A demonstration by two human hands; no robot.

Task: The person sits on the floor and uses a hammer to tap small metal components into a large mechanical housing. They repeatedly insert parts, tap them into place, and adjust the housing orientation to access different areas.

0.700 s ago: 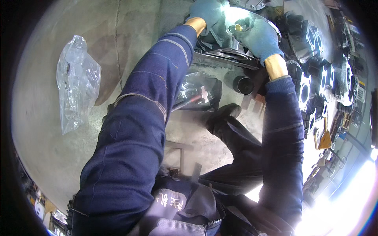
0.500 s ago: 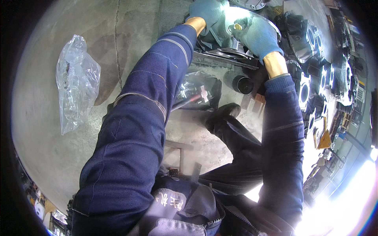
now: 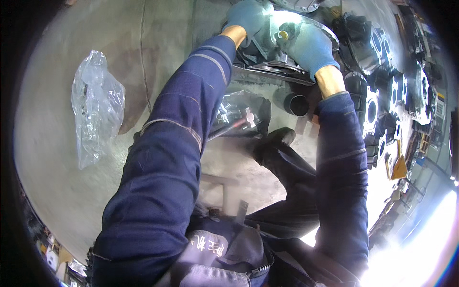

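Gripping one metal housing [image 3: 287, 28], two gloved hands.

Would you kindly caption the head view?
Two gloved hands, left hand and right hand, grip a metal housing on the floor.

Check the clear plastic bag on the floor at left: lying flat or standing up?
Lying flat. The clear plastic bag is crumpled and slack on the concrete floor, apart from both gloved hands; contents cannot be made out.
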